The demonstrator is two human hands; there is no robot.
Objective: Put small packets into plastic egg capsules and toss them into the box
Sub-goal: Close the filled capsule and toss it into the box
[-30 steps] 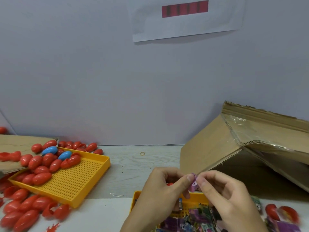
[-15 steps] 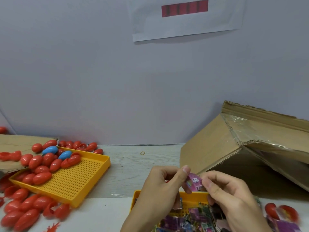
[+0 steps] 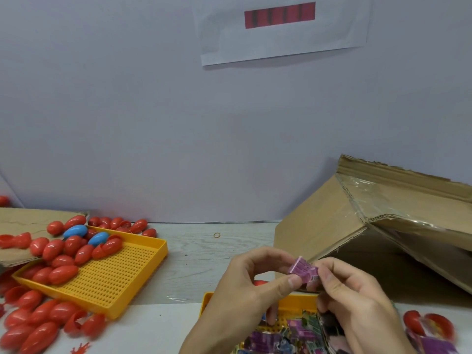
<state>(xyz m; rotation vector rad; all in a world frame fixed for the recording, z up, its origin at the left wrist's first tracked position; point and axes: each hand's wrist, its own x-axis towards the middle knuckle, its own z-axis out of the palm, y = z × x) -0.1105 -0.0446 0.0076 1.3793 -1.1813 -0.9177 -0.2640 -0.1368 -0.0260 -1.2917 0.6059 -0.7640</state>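
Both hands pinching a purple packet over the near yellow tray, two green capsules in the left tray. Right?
Not quite. The head view shows the two odd capsules in the left tray are blue, not green. Left hand and right hand do pinch the purple packet over the near tray.

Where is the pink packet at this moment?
In the head view the pink packet sits low and right of centre, pinched between the left hand and right hand, above the near yellow tray, before the box.
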